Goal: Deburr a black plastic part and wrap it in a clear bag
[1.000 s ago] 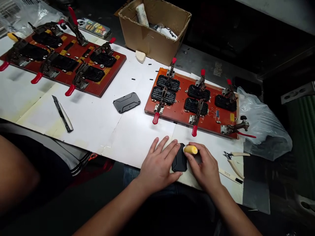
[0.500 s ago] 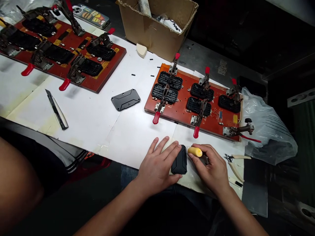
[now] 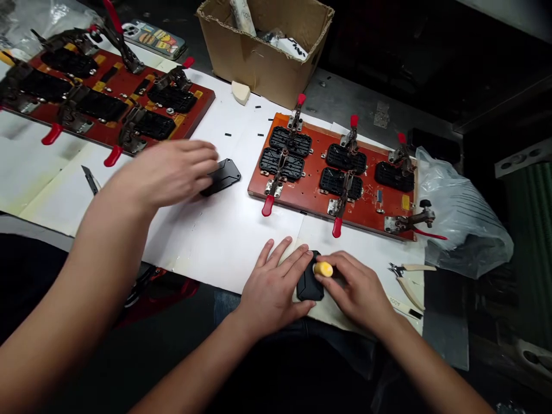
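A small black plastic part (image 3: 309,283) lies on the white paper at the table's near edge. My left hand (image 3: 271,287) rests flat beside it, fingers spread, with index finger and thumb touching the part's left side. My right hand (image 3: 360,293) is closed on a yellow-handled tool (image 3: 323,268), whose yellow end sits over the part's top right corner. The tool's tip is hidden.
A co-worker's hand (image 3: 168,172) reaches in from the left onto a loose black cover (image 3: 225,174). A red clamp jig (image 3: 366,201) with several black parts lies beyond my hands, another jig (image 3: 194,118) at far left. Also here: cardboard box (image 3: 241,54), utility knife (image 3: 89,179), pliers (image 3: 407,282), plastic bag (image 3: 466,224).
A co-worker's arm has come in from the left and its hand now covers the loose black cover. My right hand has brought the yellow tool left onto the black part.
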Available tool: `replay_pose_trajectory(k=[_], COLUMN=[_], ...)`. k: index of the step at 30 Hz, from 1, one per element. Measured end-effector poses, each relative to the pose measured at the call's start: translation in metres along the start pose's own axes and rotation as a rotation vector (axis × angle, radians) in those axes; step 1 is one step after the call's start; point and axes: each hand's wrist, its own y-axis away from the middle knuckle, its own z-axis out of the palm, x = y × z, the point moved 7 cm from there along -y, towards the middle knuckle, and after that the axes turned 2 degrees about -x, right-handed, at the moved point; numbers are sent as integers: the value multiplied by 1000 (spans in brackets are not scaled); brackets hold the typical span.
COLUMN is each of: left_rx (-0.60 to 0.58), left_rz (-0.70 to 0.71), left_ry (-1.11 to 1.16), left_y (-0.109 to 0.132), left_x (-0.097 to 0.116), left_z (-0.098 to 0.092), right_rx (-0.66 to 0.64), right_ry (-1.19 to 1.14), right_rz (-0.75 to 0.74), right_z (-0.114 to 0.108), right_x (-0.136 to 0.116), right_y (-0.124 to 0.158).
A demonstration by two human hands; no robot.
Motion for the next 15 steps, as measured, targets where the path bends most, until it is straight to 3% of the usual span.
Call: replay_pose_trajectory(k=[3,8,12,15], left_rx=[-5,-30,-16,-24], left_rz=[-12,20,2,24], left_ry=[-18,-42,-55,-45], left_y=[1,0,-1,-1], left_x=[-1,1,1,3], left_z=[0,3,1,1], right_rx=[11,-188,-112,-115], right_ry=[8,-27,-5,-51], right_rz=[-56,-77,-161,-143], right_z=[-4,1,-3,-1], right_x=[-4,-8,-9,-4], right_y=[9,29,29,34])
